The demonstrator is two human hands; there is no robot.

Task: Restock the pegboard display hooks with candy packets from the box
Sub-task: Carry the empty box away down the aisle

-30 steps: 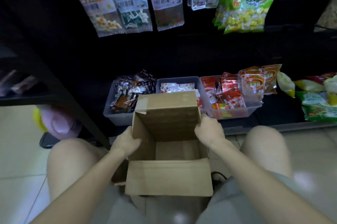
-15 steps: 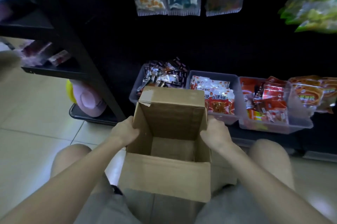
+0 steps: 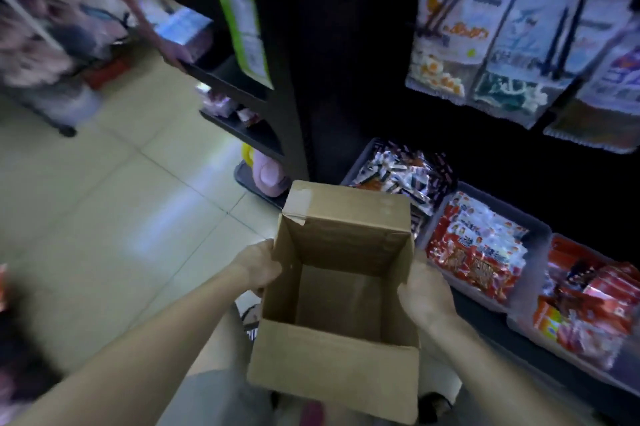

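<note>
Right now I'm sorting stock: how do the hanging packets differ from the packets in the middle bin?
The hanging packets are tall, pale and hang in a row; the bin packets are red and white, heaped loosely. The hanging ones sit higher. Both are blurred, print unreadable.

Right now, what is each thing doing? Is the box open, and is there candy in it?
cardboard box: open, flaps up, no candy visible inside.
left hand: holds the box's left wall.
right hand: holds the box's right wall.
candy packets: hanging on the display, blurred.
bins: filled with snack packs.
</note>
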